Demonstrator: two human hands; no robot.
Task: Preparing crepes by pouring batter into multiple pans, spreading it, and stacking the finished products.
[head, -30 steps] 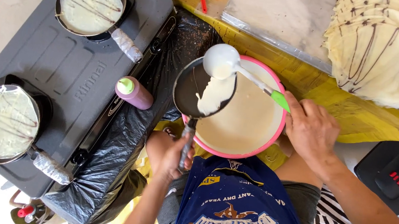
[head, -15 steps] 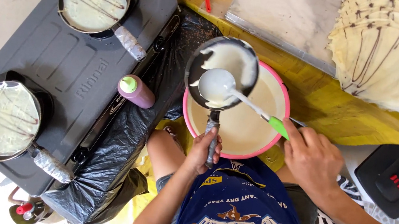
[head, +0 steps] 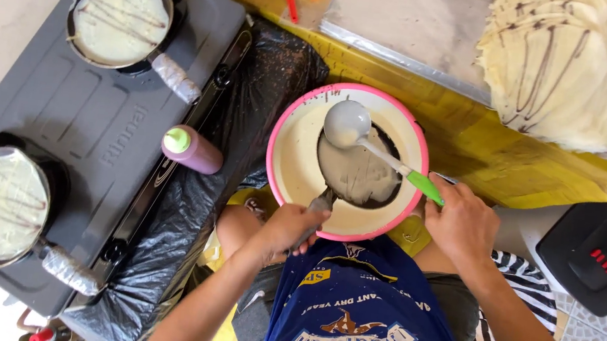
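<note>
Since the earlier frame the small dark pan (head: 359,172) has dropped from above the bowl's far rim to sit low over the batter, and the ladle (head: 346,124) has swung to its upper left. Far to the left of the left hand (head: 286,228), 2 foil-handled pans (head: 119,16) of pale crepe with brown streaks sit on the grey stove (head: 84,118); nearer it stands a purple squeeze bottle (head: 193,150). The left hand is closed around the pan's handle. The pan is coated in greyish batter, inside the pink-rimmed bowl (head: 297,162). The right hand (head: 463,224) is wrapped around the ladle's green handle. Beyond it lies a stack of crepes (head: 567,64).
</note>
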